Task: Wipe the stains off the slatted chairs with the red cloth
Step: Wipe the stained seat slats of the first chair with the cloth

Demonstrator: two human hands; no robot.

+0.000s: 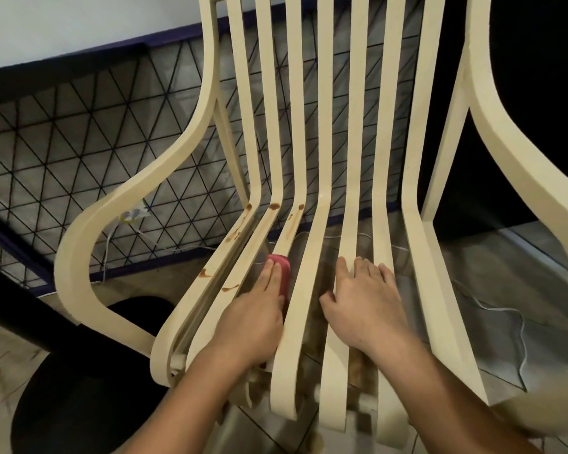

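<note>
Red cloth folded small, pressed onto a slat left of the seat's middle, just on the near side of a long brown streak. On top of it, left hand, fingers straight and close together, bearing flat on the fabric; thumb out of sight. Right hand spread palm-down across the middle slats, holding nothing, seemingly bracing the cream slatted chair. More brown marks to the left: drips at the bend of the left-hand slats and blobs nearer along the seat's left edge, all untouched by the cloth. Likely trouble from here: such a small pad slipping off the narrow slat and dropping through the gap; a long stroke smearing the streak rather than lifting it; residue pushed down the slat edges, out of the cloth's reach; a hard push shifting the chair on smooth flooring. Underneath, pale floor tiles with a thin white cable trailing across them. Left and far, a dark grid panel below a light wall; near left, a round black shape, too dark to identify.
</note>
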